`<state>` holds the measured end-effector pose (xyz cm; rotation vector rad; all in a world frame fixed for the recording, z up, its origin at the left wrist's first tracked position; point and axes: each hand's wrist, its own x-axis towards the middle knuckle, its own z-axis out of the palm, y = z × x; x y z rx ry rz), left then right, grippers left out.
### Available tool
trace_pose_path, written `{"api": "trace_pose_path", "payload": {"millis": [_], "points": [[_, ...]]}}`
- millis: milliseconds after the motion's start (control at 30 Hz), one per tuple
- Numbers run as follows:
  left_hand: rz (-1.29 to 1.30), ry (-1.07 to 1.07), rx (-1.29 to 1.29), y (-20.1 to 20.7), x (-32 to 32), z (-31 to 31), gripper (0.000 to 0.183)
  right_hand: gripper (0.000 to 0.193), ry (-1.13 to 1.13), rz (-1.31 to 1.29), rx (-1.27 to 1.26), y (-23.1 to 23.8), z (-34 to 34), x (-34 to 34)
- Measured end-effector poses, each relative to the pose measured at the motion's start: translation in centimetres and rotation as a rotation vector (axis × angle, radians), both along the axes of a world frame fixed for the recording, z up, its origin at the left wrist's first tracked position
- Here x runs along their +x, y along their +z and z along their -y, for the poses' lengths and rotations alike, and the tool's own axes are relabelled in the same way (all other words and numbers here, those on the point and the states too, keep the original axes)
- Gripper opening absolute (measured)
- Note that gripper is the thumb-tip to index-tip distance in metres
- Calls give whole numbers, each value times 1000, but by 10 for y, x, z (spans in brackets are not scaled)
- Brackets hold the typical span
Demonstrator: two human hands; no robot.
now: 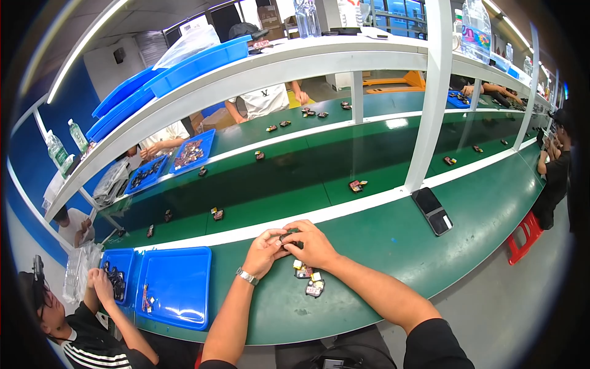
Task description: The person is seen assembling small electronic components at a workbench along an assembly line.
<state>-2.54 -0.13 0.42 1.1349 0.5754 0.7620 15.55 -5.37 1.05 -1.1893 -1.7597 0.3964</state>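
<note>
Over the green table, my left hand (263, 253), with a metal watch on its wrist, and my right hand (312, 245) meet with their fingers closed. Between them is a small black part (287, 238), mostly covered by the fingers, so its exact kind is hidden. Just below my right hand, two small black assemblies with white, yellow and reddish pieces lie close together on the table: one assembly (302, 269) nearer the hands, the other assembly (314, 286) closer to me.
Left of my forearm sits a blue tray (175, 289) with a few small parts; a co-worker's hands (101, 283) work over a smaller blue tray beside it. A phone (432, 211) lies to the right. Beyond a white rail, a dark green belt (295, 178) carries scattered assemblies. A white post (430, 104) rises ahead.
</note>
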Motion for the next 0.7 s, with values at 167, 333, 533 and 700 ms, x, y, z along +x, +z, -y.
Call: {"api": "trace_pose_path", "payload": {"millis": [167, 333, 533, 700], "points": [[1, 9, -5, 2, 0, 2, 26, 13, -11, -23, 26, -5, -3, -1], [6, 16, 5, -1, 0, 1, 23, 15, 20, -81, -47, -7, -2, -2], [22, 31, 29, 0, 1, 4, 24, 17, 79, -71, -5, -8, -6, 0], [38, 34, -5, 3, 1, 4, 23, 15, 32, -35, -53, -5, -3, 0]]}}
